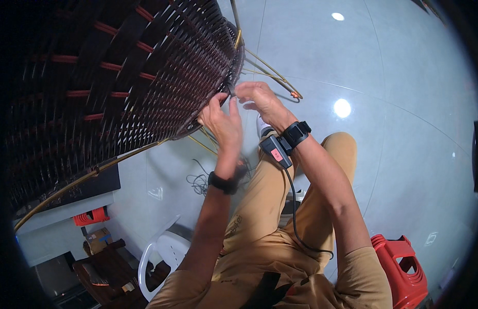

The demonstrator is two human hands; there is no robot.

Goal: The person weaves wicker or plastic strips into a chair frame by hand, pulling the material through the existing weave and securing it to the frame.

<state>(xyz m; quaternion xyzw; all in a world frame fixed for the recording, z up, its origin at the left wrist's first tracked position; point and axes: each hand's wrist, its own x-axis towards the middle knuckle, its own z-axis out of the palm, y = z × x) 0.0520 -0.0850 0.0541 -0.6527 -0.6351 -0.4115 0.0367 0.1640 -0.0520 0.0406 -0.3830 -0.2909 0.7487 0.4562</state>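
Observation:
A dark brown woven wicker piece (182, 77) with short red strips fills the upper left, tilted on a gold-coloured metal frame (79, 183). My left hand (222, 126) is at its lower right rim, fingers curled against the weave and thumb pointing up. Close beside it, my right hand (262, 100) has thumb and fingertips pinched together at the same rim. Between the two hands a short dark strand (231, 90) shows, partly hidden by the fingertips. A black band circles each wrist, the right one carrying a small cabled device (276, 151).
Thin metal legs (275, 77) stick out past the rim over the pale tiled floor (321, 51). Tangled dark cord or strips (198, 184) lie below my left hand. A white plastic chair (164, 250) stands lower left, a red plastic stool (401, 270) lower right.

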